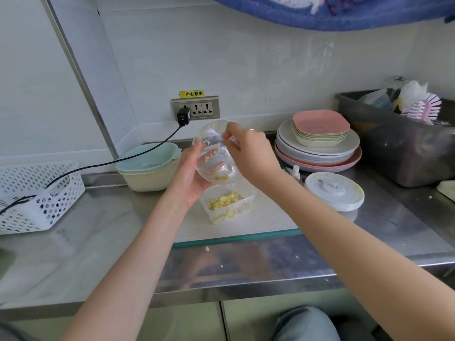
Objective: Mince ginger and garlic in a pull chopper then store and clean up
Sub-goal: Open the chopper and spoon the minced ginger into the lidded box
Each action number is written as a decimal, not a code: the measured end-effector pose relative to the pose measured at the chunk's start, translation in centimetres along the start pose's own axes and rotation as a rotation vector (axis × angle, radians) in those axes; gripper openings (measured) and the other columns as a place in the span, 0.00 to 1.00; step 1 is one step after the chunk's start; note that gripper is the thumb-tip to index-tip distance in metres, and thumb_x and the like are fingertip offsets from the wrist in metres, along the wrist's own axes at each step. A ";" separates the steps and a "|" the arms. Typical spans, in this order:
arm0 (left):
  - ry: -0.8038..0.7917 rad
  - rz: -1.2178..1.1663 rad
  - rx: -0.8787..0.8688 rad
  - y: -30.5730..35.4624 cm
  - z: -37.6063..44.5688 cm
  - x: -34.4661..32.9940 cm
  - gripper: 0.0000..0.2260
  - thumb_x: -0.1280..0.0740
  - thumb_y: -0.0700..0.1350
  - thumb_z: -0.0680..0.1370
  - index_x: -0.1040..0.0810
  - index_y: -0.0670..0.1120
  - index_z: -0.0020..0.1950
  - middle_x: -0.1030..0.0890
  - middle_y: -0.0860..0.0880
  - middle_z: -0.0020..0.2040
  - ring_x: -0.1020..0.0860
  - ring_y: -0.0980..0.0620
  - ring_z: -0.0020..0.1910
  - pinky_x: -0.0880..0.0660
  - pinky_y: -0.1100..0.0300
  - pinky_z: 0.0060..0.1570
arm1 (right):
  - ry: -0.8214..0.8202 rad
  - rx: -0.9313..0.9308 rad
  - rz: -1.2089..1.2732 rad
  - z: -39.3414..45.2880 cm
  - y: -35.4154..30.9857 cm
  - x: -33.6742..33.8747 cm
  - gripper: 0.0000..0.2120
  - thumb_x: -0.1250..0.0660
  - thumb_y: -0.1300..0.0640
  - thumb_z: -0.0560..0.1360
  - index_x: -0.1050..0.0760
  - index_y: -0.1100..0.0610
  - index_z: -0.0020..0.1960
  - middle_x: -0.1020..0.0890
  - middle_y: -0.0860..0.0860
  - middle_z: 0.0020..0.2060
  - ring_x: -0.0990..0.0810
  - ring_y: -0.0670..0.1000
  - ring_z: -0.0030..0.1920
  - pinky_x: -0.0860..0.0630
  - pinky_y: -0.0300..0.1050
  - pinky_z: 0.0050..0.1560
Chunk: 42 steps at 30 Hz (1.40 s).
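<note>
My left hand point(190, 173) grips the clear chopper bowl point(216, 153), tilted mouth-down over a small clear storage container point(227, 204). Yellow minced ginger and garlic point(225, 200) lies in that container, and bits still cling inside the bowl. My right hand point(251, 153) reaches into the bowl from the right, fingers pinched at its inner wall; whether they hold anything I cannot tell. The white chopper lid point(334, 191) lies upside down on the counter to the right. A white blade piece point(295, 171) rests between the lid and my right wrist. The container stands on a white cutting board point(258, 225).
A stack of pastel plates and bowls point(318, 143) stands behind the lid. A dark bin with a brush point(398, 134) fills the far right. A mint colander in a cream bowl point(150, 168) and a white basket point(37, 195) with a black cable sit left. Crumbs dot the steel counter point(98, 254).
</note>
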<state>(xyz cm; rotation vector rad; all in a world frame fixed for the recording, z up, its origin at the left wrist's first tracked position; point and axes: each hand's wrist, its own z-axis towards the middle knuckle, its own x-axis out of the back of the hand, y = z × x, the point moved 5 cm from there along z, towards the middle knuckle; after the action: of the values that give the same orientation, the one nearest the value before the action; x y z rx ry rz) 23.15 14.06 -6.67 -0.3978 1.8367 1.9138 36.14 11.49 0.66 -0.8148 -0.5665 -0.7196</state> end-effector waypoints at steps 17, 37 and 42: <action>0.014 -0.227 0.151 -1.3 -0.3 -0.5 0.28 0.43 0.67 0.75 0.30 0.54 0.70 0.22 0.45 0.64 0.22 0.40 0.60 0.21 0.39 0.44 | -0.008 0.034 -0.241 -0.7 -0.6 -0.1 0.05 0.37 0.62 0.76 0.26 0.52 0.47 0.23 0.48 0.33 0.27 0.55 0.38 0.49 0.48 0.42; 0.092 -0.032 0.128 -1.5 0.4 0.0 0.29 0.54 0.68 0.78 0.27 0.54 0.67 0.19 0.48 0.59 0.20 0.49 0.52 0.21 0.50 0.48 | 0.058 0.173 -0.313 -1.1 -1.6 -0.6 0.06 0.38 0.54 0.78 0.25 0.50 0.44 0.25 0.46 0.31 0.34 0.52 0.39 0.53 0.46 0.40; 0.080 -0.010 0.112 -1.8 0.4 0.6 0.21 0.51 0.64 0.80 0.27 0.58 0.66 0.21 0.49 0.61 0.20 0.48 0.55 0.21 0.49 0.48 | 0.263 0.013 -0.386 -0.3 -0.5 1.0 0.05 0.34 0.60 0.73 0.25 0.50 0.43 0.31 0.47 0.24 0.35 0.54 0.37 0.54 0.45 0.40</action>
<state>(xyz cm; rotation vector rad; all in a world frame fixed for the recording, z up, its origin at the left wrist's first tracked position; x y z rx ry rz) 23.64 14.55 -8.49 -0.4510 1.9787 1.8023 36.45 10.67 1.46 -0.5902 -0.4934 -1.1569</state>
